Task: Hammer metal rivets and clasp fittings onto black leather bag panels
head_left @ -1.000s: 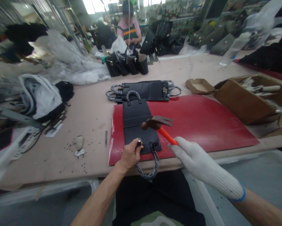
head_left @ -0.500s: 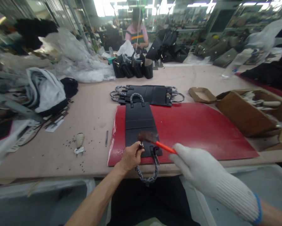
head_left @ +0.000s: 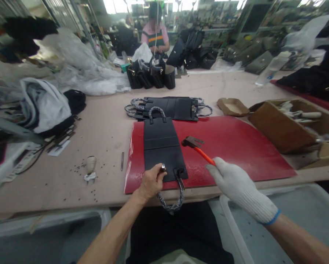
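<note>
Left hand [head_left: 150, 182] — fingers clamped on punch [head_left: 163, 167] over black panel [head_left: 164, 146]. Right hand [head_left: 237, 183], gloved — fingers closed around hammer [head_left: 204, 154], raised above red mat [head_left: 222, 146].

- No word, brand or number can be read
- White strip [head_left: 18, 168], at the left of the table [head_left: 101, 121]: large dark letters; too blurred and slanted to make out
- Bottle [head_left: 274, 66], at the far right: a small blue mark on its lower side; too small to tell whether it is lettering
- White card [head_left: 59, 148], near the strip: any print is too faint to read
</note>
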The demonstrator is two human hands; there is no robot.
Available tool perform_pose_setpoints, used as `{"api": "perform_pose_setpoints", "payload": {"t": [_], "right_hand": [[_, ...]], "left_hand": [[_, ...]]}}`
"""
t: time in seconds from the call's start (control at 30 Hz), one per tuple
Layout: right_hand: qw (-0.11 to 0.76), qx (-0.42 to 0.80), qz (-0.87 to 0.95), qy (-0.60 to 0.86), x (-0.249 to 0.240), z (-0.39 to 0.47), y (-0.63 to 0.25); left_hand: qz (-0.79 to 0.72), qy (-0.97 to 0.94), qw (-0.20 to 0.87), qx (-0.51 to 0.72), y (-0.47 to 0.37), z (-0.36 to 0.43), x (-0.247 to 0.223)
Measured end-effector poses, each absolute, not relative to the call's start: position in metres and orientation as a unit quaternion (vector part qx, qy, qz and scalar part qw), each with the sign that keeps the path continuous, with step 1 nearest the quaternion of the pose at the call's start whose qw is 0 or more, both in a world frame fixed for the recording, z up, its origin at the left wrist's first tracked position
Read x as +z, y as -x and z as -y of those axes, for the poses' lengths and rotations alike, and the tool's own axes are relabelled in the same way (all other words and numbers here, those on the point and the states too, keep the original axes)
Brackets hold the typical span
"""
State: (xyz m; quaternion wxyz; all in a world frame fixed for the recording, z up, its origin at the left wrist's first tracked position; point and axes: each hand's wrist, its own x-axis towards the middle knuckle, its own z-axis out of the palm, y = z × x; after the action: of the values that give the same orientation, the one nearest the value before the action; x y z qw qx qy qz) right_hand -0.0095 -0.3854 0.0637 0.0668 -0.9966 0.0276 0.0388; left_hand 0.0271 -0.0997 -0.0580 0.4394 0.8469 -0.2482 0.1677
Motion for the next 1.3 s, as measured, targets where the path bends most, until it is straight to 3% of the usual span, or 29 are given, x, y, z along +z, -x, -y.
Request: {"api": "perform_pose_setpoints", "payload": {"t": [0.17, 0.3, 0.43, 0.77, 0.97, 1.17, 1.3], "right_hand": [[0.0, -0.016, -0.054, 0.998, 0.023, 0.405, -0.006], [0.132, -0.144, 0.044, 0.98, 0.005, 0.372, 0.001], [0.252, -0.095, 0.112, 0.957, -0.007, 0.321, 0.007], [0.254, -0.077, 0.09, 0.96, -0.024, 0.302, 0.008], [0.255, -0.08, 0.095, 0.959, -0.026, 0.302, 0.007], [0.258, -0.075, 0.097, 0.958, -0.025, 0.303, 0.006], [0.261, -0.074, 0.098, 0.957, -0.025, 0.302, 0.006]], "left_hand": [[0.25, -0.84, 0.457, 0.155, -0.027, 0.098, -0.057], [0.248, -0.836, 0.469, 0.141, -0.027, 0.096, -0.055], [0.243, -0.842, 0.458, 0.149, -0.026, 0.095, -0.05], [0.262, -0.833, 0.45, 0.185, -0.014, 0.091, -0.053], [0.126, -0.849, 0.487, 0.162, -0.012, 0.091, -0.05], [0.214, -0.832, 0.481, 0.174, -0.013, 0.088, -0.044], [0.14, -0.843, 0.495, 0.154, -0.012, 0.089, -0.046]]}}
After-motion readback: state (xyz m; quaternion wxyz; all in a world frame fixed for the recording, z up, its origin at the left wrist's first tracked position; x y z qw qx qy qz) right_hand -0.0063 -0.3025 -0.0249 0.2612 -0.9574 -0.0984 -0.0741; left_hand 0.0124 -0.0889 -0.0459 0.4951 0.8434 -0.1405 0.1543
